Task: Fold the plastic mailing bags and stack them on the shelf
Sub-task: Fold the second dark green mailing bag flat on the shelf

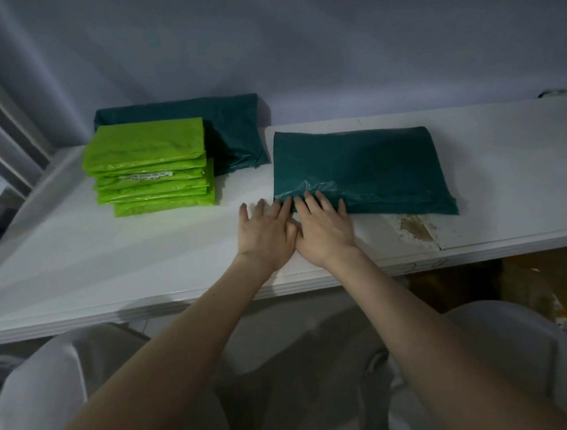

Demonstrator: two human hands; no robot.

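Observation:
A folded dark green mailing bag (365, 167) lies flat on the white shelf (113, 256), right of centre. My left hand (266, 233) and my right hand (324, 228) lie side by side with straight fingers at the bag's near left corner. The right fingertips press on the bag's near edge. The left hand rests mostly on the shelf, its inner fingertips touching the bag's corner. A stack of several folded bright green bags (151, 166) stands to the left. Behind that stack lies a pile of dark green bags (228, 129) against the wall.
A grey-blue wall (299, 49) closes the back of the shelf. A brownish worn patch (414, 229) marks the shelf's front right. White frame bars (5, 130) run at the far left. My knees in light trousers show below the shelf edge, with cardboard (542, 283) at lower right.

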